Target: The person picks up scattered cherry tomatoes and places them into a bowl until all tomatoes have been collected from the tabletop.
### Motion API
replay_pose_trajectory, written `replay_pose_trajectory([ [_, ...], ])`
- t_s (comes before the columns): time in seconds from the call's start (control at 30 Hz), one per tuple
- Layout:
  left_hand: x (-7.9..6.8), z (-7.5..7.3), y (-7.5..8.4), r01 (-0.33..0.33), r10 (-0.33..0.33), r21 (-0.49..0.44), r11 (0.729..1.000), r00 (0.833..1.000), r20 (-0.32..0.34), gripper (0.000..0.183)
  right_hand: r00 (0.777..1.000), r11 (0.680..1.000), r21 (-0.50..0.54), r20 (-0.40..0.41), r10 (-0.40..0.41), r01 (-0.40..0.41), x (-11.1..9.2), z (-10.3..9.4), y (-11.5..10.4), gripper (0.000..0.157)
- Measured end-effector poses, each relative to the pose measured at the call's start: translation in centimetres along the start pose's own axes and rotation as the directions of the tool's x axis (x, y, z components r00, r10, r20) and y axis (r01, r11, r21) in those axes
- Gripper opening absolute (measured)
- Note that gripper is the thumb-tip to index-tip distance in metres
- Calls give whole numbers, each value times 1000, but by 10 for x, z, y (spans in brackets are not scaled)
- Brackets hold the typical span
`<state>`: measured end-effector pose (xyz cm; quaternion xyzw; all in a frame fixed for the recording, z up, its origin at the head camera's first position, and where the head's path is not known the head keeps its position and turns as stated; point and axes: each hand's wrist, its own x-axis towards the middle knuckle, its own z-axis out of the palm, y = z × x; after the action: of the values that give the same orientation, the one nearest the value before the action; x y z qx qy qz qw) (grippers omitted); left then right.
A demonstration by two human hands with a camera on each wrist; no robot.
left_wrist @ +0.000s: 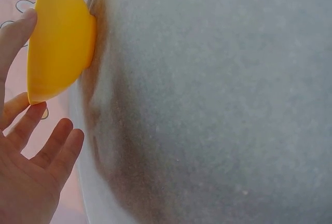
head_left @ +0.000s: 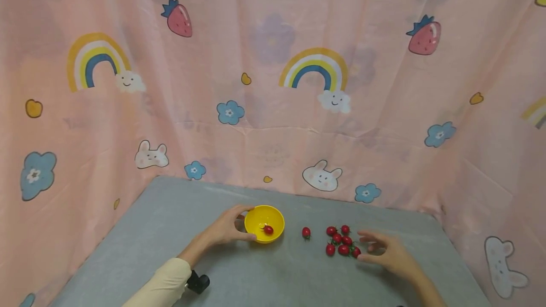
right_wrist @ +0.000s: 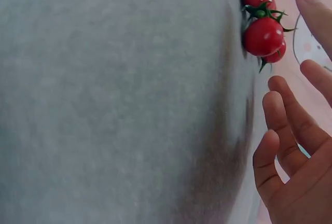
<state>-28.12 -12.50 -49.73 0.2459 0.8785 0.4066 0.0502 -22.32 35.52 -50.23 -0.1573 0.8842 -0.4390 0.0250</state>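
A small yellow bowl [head_left: 253,235] stands upright on the grey table, with one red cherry tomato [head_left: 268,230] inside. My left hand [head_left: 227,226] grips the bowl by its rim from the left, thumb at the near side and fingers at the far side. In the left wrist view, the bowl [left_wrist: 62,42] shows its outer wall between thumb and fingertips. Several cherry tomatoes [head_left: 343,249] with green stems lie in a cluster right of the bowl. Just right of them is my right hand [head_left: 394,252], thumb and fingers apart, holding nothing. The right wrist view shows tomatoes [right_wrist: 263,36] beyond its fingertips.
A single cherry tomato [head_left: 306,233] lies between the bowl and the cluster. Pink patterned cloth [head_left: 273,146] hangs behind and along both sides of the grey table [head_left: 264,278]. A black device [head_left: 198,282] is on the left wrist.
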Motion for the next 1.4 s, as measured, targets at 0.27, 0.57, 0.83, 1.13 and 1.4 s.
replay_pose_trajectory([
  [0.27,0,-1,-1,3,-3,0,1000,1000,5,77,999,999,34,33,22,-23,4,8,0,47],
  [0.57,-1,0,0,2,-2,-6,1000,1000,6,79,1000,1000,-20,20,14,-13,8,12,3,30],
  [0.83,-1,-1,2,18,-18,-7,1000,1000,7,80,999,999,-7,-20,35,-35,10,10,6,29],
  [1.13,0,-2,1,6,-6,-6,1000,1000,15,79,999,1000,-9,-41,18,-19,10,6,6,29],
  [1.4,0,-3,3,5,-5,0,1000,1000,15,78,999,1000,9,-41,6,-6,9,4,2,31],
])
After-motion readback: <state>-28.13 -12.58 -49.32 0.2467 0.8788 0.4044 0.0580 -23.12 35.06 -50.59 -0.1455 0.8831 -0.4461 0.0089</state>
